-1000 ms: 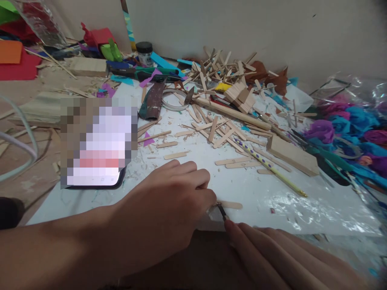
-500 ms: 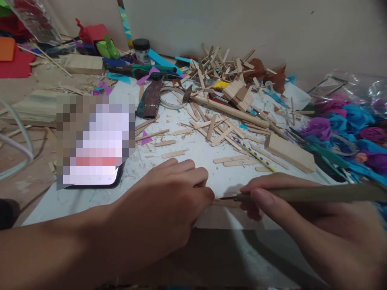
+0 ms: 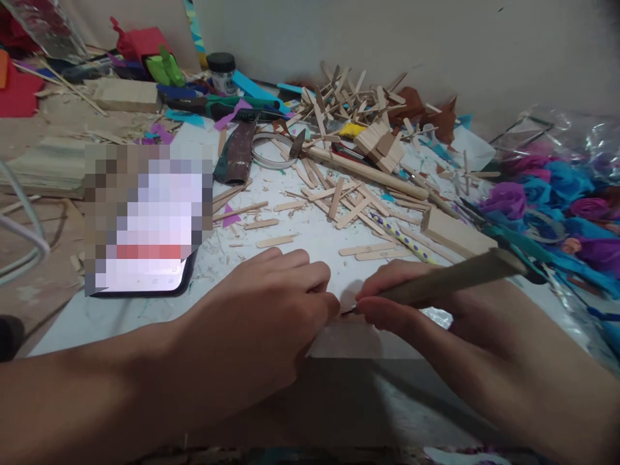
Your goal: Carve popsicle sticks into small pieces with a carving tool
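My left hand (image 3: pixel 290 310) is closed, knuckles up, pressed onto the white board (image 3: pixel 349 345) near its front edge. It holds down a popsicle stick, which the fingers of both hands almost wholly hide at this moment. A carving tool (image 3: pixel 436 281) with a thick wooden handle and a thin dark metal tip rests in my right hand (image 3: pixel 436 329), gripped between thumb and fingers. Its tip points left and meets the spot just beside my left thumb and index finger. The handle slants up to the right.
A lit phone (image 3: pixel 159 265) lies left of my hands. Beyond them are loose popsicle sticks (image 3: pixel 371 250), a roll of tape (image 3: pixel 274 152), a hammer (image 3: pixel 363 169) and a wooden block (image 3: pixel 453 232). Paper flowers (image 3: pixel 557 194) and green-handled scissors (image 3: pixel 513 242) are on the right.
My right hand has shifted left, closer to my left hand, and the tool's handle end has tilted upward. The popsicle stick visible earlier is now covered. My left hand stays in place.
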`<move>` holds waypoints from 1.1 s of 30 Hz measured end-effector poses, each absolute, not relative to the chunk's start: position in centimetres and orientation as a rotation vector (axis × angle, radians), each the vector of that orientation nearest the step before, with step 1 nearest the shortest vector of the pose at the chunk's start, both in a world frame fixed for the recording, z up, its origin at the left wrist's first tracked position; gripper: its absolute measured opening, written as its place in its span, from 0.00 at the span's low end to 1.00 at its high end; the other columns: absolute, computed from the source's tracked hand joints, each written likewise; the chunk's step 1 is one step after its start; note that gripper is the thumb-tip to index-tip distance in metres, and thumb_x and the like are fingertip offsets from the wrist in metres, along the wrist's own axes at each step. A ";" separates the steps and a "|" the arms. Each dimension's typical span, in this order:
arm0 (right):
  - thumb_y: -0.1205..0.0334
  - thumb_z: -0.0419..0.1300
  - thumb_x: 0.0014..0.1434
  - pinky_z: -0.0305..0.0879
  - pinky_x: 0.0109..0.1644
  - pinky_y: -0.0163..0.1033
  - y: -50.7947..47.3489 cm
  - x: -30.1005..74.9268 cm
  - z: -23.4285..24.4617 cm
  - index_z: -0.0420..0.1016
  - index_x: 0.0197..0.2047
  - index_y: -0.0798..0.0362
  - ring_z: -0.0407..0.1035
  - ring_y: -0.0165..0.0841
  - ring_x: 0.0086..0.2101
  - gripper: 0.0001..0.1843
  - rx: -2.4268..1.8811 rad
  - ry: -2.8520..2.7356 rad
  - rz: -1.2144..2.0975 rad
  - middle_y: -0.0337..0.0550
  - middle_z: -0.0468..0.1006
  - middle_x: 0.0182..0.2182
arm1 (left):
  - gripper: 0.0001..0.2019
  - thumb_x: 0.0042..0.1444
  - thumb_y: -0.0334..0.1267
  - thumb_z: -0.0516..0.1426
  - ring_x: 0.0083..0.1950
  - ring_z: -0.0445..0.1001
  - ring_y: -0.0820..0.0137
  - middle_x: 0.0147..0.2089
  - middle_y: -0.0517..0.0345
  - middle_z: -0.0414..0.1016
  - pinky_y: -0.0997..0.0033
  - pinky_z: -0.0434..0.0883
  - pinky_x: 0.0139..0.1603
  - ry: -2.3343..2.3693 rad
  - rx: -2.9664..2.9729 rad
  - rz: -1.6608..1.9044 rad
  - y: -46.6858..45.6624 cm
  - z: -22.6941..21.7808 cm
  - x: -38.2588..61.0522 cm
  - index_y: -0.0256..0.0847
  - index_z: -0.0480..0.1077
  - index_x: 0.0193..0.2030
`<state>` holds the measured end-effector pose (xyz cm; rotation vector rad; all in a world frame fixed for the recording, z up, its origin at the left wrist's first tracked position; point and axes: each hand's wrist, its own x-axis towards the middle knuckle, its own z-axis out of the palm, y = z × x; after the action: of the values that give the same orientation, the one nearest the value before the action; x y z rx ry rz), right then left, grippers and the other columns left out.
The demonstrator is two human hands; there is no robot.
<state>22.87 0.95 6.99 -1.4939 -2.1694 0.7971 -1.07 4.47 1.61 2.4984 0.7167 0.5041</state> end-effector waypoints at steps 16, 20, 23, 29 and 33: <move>0.34 0.63 0.73 0.74 0.36 0.40 7.5 23.8 6.3 0.82 0.37 0.49 0.78 0.35 0.30 0.27 -1.542 -2.093 1.561 0.39 0.83 0.29 | 0.13 0.72 0.24 0.59 0.42 0.74 0.60 0.41 0.57 0.81 0.56 0.64 0.47 0.738 2.527 0.526 4.3 1.3 -1.0 0.42 0.81 0.38; 0.34 0.65 0.73 0.73 0.36 0.39 7.8 23.3 6.8 0.81 0.37 0.49 0.78 0.35 0.30 0.26 -1.521 -2.144 1.591 0.37 0.82 0.29 | 0.12 0.71 0.23 0.60 0.44 0.76 0.60 0.44 0.58 0.83 0.56 0.65 0.49 0.724 2.539 0.568 4.3 1.1 -1.0 0.43 0.82 0.43; 0.35 0.65 0.74 0.72 0.36 0.38 7.6 23.1 7.3 0.82 0.36 0.47 0.77 0.34 0.31 0.25 -1.476 -2.239 1.510 0.36 0.82 0.30 | 0.11 0.68 0.22 0.62 0.45 0.77 0.60 0.45 0.59 0.84 0.57 0.66 0.49 0.722 2.564 0.588 4.3 1.1 -1.1 0.42 0.83 0.45; 0.40 0.64 0.78 0.71 0.36 0.38 6.0 23.8 7.3 0.82 0.37 0.46 0.76 0.32 0.30 0.22 -1.413 -2.230 1.285 0.34 0.82 0.29 | 0.10 0.67 0.23 0.62 0.42 0.76 0.60 0.42 0.57 0.81 0.57 0.66 0.47 0.724 2.578 0.548 4.3 1.3 -0.9 0.41 0.83 0.43; 0.44 0.64 0.79 0.72 0.39 0.39 5.2 24.0 7.2 0.83 0.40 0.45 0.77 0.34 0.34 0.18 -1.356 -2.234 1.253 0.35 0.83 0.33 | 0.12 0.71 0.24 0.59 0.42 0.73 0.59 0.41 0.57 0.79 0.56 0.64 0.46 0.726 2.546 0.513 4.2 1.3 -1.0 0.42 0.82 0.41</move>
<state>23.98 5.22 7.20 -1.3561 -2.2344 1.2532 -1.04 4.15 1.34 2.5456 0.7257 0.5125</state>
